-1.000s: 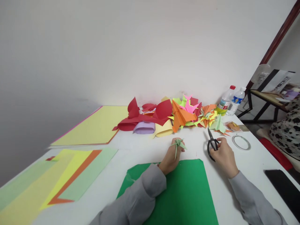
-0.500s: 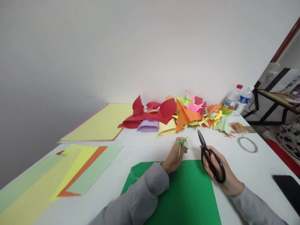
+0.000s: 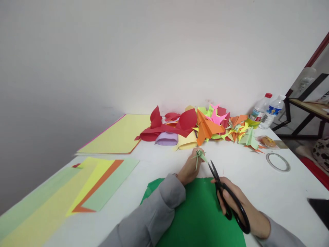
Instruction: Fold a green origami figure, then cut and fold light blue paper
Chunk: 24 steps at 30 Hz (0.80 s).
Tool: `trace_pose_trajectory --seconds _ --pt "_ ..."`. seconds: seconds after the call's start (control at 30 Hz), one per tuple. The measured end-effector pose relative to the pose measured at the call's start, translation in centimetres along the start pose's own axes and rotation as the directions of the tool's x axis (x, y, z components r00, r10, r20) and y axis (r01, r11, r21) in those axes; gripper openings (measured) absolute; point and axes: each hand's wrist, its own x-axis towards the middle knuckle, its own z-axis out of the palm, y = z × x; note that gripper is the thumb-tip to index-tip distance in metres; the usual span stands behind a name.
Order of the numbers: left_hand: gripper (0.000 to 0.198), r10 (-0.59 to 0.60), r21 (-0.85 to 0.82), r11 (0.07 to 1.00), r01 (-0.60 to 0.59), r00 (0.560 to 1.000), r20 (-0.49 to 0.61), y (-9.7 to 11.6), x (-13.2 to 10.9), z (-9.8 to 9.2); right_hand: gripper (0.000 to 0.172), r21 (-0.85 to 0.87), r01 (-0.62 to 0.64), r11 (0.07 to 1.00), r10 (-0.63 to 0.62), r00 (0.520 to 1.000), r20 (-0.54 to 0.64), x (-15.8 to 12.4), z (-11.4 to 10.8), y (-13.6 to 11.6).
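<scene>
My left hand (image 3: 189, 168) is closed on a small pale green folded-paper piece (image 3: 200, 155) with thin pointed strips sticking out. It is held just above the far edge of a green sheet (image 3: 200, 212). In my right hand (image 3: 241, 202) is a pair of black-handled scissors (image 3: 218, 183), my fingers through the loops. The blades stand slightly apart, their tips close to the paper piece's lower right point; whether they touch it I cannot tell.
Folded coloured paper shapes (image 3: 205, 127) pile up by the wall. Coloured sheets (image 3: 108, 188) fan out at left, and a yellow sheet stack (image 3: 115, 133) lies behind. At right are two bottles (image 3: 272, 109), a tape roll (image 3: 278, 162), a wrapped snack (image 3: 267, 141) and a black flat object (image 3: 320, 209).
The scissors have opened and swung left and down, bringing their tips close to the paper piece. My left hand has stayed nearly in place; the view has shifted slightly.
</scene>
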Motion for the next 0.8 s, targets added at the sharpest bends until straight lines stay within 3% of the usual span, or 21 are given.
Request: trace_pose_trajectory --seconds 0.4,0.63,0.8 --pt "0.010 -0.001 0.056 0.998 -0.005 0.994 0.106 0.1 -0.3 0.2 0.066 0.000 0.011 1.000 -0.011 1.000 -0.009 0.1 0.4 -0.4" --pt "0.013 0.017 0.082 0.996 -0.030 0.988 0.154 -1.3 -0.2 0.3 0.064 -0.016 0.051 0.999 -0.051 0.998 -0.029 0.4 0.4 0.2" --pt "0.011 -0.009 0.098 0.995 -0.005 0.990 0.140 -0.8 -0.3 0.4 0.063 0.002 0.062 0.998 -0.061 0.997 -0.049 0.4 0.5 0.7"
